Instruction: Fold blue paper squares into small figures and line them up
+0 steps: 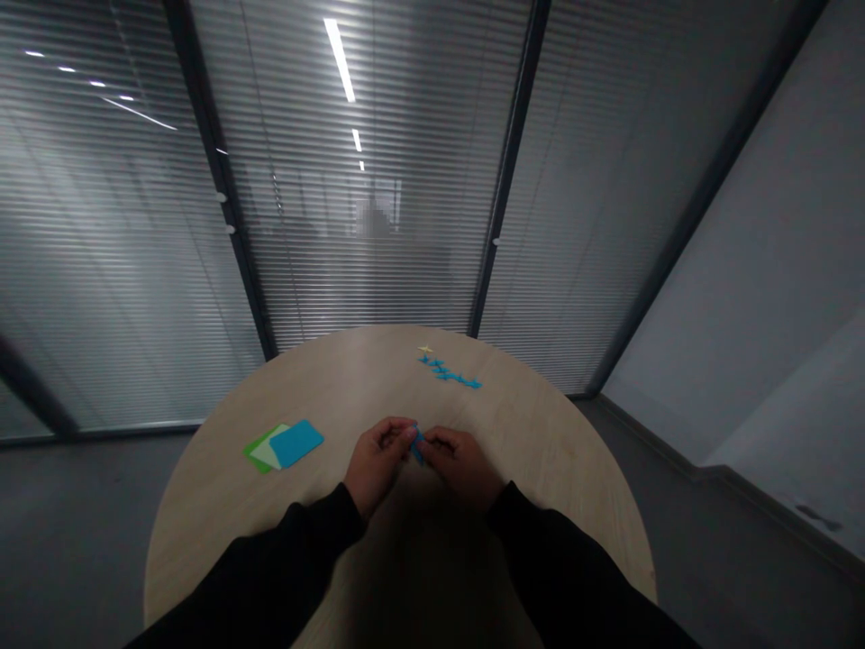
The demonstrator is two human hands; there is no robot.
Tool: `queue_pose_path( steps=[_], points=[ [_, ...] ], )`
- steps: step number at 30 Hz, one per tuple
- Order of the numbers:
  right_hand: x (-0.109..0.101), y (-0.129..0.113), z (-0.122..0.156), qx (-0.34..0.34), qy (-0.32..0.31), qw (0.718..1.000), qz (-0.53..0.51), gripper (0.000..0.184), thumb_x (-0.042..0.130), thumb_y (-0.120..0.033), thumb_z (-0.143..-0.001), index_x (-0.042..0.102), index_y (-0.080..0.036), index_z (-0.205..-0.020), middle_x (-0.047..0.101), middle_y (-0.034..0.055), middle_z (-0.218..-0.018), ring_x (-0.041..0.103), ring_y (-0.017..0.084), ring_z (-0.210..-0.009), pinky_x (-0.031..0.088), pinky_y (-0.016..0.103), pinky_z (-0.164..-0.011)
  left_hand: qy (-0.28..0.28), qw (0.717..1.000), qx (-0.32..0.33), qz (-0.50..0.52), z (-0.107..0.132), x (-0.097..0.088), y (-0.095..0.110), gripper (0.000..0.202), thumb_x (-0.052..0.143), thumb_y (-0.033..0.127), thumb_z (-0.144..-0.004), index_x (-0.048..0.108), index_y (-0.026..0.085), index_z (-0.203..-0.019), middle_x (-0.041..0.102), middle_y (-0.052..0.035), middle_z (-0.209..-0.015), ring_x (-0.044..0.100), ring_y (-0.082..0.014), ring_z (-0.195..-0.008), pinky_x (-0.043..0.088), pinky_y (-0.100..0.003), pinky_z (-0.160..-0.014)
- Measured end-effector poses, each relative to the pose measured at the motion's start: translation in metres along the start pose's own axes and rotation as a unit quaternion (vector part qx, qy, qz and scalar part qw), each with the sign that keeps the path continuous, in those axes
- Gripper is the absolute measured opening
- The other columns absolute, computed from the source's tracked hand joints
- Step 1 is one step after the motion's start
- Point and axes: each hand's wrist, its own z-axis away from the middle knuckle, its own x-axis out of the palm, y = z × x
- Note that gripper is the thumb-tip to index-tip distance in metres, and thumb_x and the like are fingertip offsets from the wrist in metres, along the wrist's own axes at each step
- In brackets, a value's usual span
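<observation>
1. Holding a narrow blue paper piece [418,447] between both hands at the centre of the head view; the fingers hide much of it, and its lower end shows clearest.
2. Noting the left hand [377,455]: curled closed, pinching the piece from the left side.
3. Noting the right hand [460,467]: curled closed, pinching the piece from the right side, its knuckles turned up and away from the camera.
4. Spatial relation: the piece lies about midway between the hands, with neither clearly nearer. Its long axis runs roughly away from the person, tilted slightly off upright in the view.
5. Position: the piece is held over the near half of the round pale wood-veneer worktop [533,469]; its height above the surface cannot be told.
6. Left of the hands, on the worktop: a rounded sky-blue card [295,443] overlaps a pale white sheet [268,448] and a green sheet [252,457], all well apart from the left hand.
7. Farther out, beyond the right hand: a diagonal row of small blue paper shapes [450,371], with a small pale yellow paper star [425,349] just past its far end.
8. Background: black sleeves [270,568] cover both forearms; a glass partition with slatted blinds [365,180] stands behind the worktop.
</observation>
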Motion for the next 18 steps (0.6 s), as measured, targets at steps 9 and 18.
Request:
queue_pose_path(
  steps=[9, 18],
  points=[
    [0.006, 0.010, 0.000, 0.016, 0.074, 0.996, -0.043, 0.029, 0.066, -0.046, -0.084, 0.068, -0.017, -0.083, 0.062, 0.0005, -0.069, 0.054, 0.014, -0.062, 0.040, 0.025, -0.057, -0.027, 0.998, 0.004, -0.051, -0.003, -0.005, -0.010, 0.029, 0.071, 0.042, -0.080, 0.070, 0.014, -0.088, 0.070, -0.0052, -0.076, 0.062, -0.0169, -0.070, 0.047, -0.029, -0.067],
    [0.008, 0.012, -0.001, 0.031, 0.106, 0.992, -0.060, 0.028, 0.068, -0.046, -0.081, 0.066, -0.018, -0.081, 0.061, -0.0005, -0.065, 0.052, 0.014, -0.058, 0.040, 0.025, -0.055, -0.065, 0.998, -0.008, -0.020, -0.002, -0.002, -0.014, 0.035, 0.072, 0.045, -0.079, 0.069, 0.013, -0.092, 0.075, -0.0104, -0.087, 0.068, -0.0198, -0.079, 0.050, -0.032, -0.075]
  ],
)
